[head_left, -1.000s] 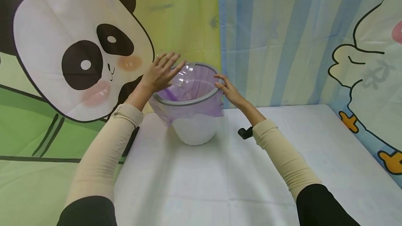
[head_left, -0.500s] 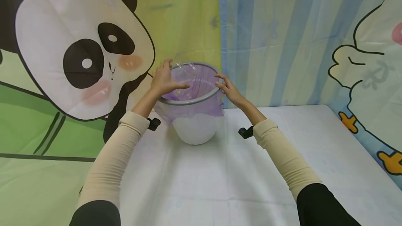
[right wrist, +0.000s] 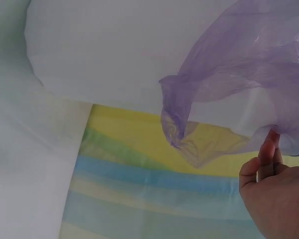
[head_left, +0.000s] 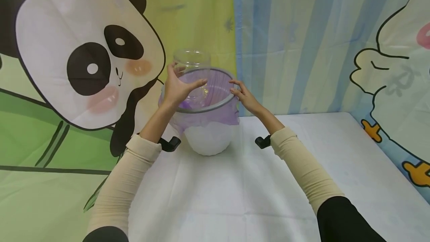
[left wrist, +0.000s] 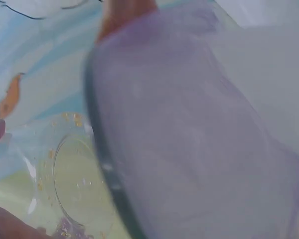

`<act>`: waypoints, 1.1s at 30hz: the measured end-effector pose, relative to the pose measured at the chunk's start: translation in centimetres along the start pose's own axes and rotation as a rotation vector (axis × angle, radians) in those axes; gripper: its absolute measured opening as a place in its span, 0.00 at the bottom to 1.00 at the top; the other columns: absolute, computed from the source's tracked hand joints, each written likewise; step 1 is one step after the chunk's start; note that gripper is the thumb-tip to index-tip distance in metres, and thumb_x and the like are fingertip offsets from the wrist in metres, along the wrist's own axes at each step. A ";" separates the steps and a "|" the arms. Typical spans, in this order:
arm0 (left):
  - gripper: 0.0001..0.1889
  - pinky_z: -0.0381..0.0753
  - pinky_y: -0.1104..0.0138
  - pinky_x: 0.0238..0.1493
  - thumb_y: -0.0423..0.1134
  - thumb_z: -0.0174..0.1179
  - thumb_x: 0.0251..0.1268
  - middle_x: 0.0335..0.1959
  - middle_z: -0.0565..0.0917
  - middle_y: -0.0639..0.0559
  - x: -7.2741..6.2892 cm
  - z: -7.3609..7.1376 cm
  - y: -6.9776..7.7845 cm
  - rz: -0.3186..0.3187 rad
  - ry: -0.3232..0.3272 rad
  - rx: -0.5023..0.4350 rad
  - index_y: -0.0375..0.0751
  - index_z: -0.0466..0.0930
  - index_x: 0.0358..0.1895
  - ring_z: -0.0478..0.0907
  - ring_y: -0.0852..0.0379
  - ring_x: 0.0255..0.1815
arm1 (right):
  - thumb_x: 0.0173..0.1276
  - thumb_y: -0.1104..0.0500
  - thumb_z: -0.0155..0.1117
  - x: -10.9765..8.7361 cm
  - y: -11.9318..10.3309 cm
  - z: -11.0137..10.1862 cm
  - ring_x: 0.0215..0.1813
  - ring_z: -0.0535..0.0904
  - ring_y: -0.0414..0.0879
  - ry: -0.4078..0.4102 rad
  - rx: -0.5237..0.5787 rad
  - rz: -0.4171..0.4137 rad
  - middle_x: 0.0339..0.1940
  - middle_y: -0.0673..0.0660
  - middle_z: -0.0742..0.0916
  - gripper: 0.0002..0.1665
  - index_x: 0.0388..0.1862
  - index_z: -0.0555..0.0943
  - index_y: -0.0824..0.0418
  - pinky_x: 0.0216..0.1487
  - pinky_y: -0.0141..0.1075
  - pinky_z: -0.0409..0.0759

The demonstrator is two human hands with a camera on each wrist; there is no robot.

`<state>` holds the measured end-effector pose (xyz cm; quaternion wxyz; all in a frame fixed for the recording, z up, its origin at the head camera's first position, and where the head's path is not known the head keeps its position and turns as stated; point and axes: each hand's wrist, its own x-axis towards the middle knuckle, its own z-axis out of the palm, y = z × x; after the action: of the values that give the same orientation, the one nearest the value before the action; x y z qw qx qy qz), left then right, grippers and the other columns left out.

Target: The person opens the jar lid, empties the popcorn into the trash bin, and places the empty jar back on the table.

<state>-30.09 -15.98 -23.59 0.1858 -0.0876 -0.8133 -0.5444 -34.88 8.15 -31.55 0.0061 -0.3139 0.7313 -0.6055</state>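
A white trash bin (head_left: 207, 141) with a grey rim ring (head_left: 205, 109) stands toward the table's back, lined with a translucent purple garbage bag (head_left: 218, 118) folded over its outside. My left hand (head_left: 176, 89) grips a clear jar (head_left: 192, 62), whose top shows above the ring while its lower part overlaps the bin's mouth. In the left wrist view, gold flecks dot the see-through jar (left wrist: 70, 174) near its round end. On the bin's right side, my right hand (head_left: 248, 99) holds the ring and bag edge between thumb and fingers; the right wrist view shows its fingertips (right wrist: 273, 137) against the bag.
A white cloth covers the table (head_left: 235, 197). Behind it hangs a printed curtain (head_left: 285, 40) with a panda picture (head_left: 90, 55) on the left. Dark wrist camera mounts (head_left: 262, 142) stick out from both sleeves.
My left hand, spread above the bin at first, has closed around the jar. The jar has risen and turned from tilted to upright. My right hand has stayed at the ring.
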 end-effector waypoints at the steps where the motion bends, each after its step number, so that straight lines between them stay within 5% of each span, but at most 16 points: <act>1: 0.57 0.64 0.59 0.59 0.53 0.76 0.34 0.63 0.64 0.51 -0.6 0.1 0.6 0.032 0.010 -0.025 0.51 0.47 0.69 0.61 0.54 0.62 | 0.74 0.61 0.38 0.0 0.0 -0.1 0.66 0.59 0.63 -0.001 0.000 0.001 0.67 0.73 0.59 0.27 0.69 0.51 0.66 0.59 0.59 0.59; 6: 0.53 0.59 0.60 0.62 0.42 0.76 0.37 0.62 0.67 0.51 -4.6 1.0 2.7 0.188 0.019 -0.118 0.48 0.50 0.69 0.62 0.58 0.61 | 0.74 0.61 0.38 -0.2 0.1 -0.2 0.65 0.59 0.64 0.009 -0.007 0.011 0.64 0.74 0.62 0.27 0.69 0.51 0.65 0.59 0.61 0.58; 9: 0.54 0.64 0.57 0.60 0.37 0.77 0.34 0.61 0.67 0.49 -7.7 1.8 3.1 0.229 0.005 -0.163 0.48 0.51 0.68 0.61 0.56 0.61 | 0.74 0.61 0.39 -0.1 0.3 -0.2 0.61 0.63 0.61 0.022 -0.012 0.013 0.62 0.71 0.64 0.26 0.69 0.52 0.65 0.56 0.57 0.61; 15: 0.58 0.65 0.51 0.59 0.38 0.79 0.28 0.61 0.67 0.50 -14.0 5.3 0.9 0.277 0.073 -0.185 0.47 0.51 0.69 0.62 0.53 0.62 | 0.74 0.61 0.39 0.3 1.8 -0.4 0.54 0.67 0.62 0.048 0.031 -0.002 0.56 0.70 0.68 0.26 0.69 0.54 0.64 0.51 0.50 0.67; 22: 0.57 0.62 0.46 0.58 0.39 0.79 0.30 0.63 0.65 0.49 -20.4 11.8 -4.7 0.194 0.220 -0.264 0.45 0.51 0.69 0.61 0.50 0.63 | 0.75 0.57 0.41 1.5 3.3 -0.6 0.62 0.63 0.59 0.035 0.011 -0.006 0.65 0.70 0.63 0.27 0.70 0.54 0.58 0.56 0.57 0.61; 25: 0.55 0.63 0.44 0.57 0.36 0.78 0.31 0.63 0.65 0.45 -22.6 14.3 -5.7 0.129 0.248 -0.278 0.40 0.52 0.68 0.62 0.47 0.62 | 0.75 0.59 0.40 1.5 2.8 -0.5 0.63 0.62 0.60 0.022 0.018 -0.007 0.67 0.69 0.61 0.27 0.70 0.53 0.60 0.58 0.58 0.60; 33: 0.56 0.62 0.43 0.55 0.33 0.78 0.28 0.62 0.64 0.40 -26.7 19.0 -8.5 0.011 0.340 -0.201 0.34 0.52 0.66 0.62 0.43 0.61 | 0.74 0.62 0.39 0.4 0.3 -0.1 0.43 0.62 0.50 0.021 0.006 0.002 0.66 0.69 0.59 0.27 0.69 0.52 0.66 0.44 0.46 0.63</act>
<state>-12.50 -0.22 -47.91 0.3138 -0.0170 -0.7111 -0.6289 -35.39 8.04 -31.68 -0.0001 -0.3068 0.7299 -0.6109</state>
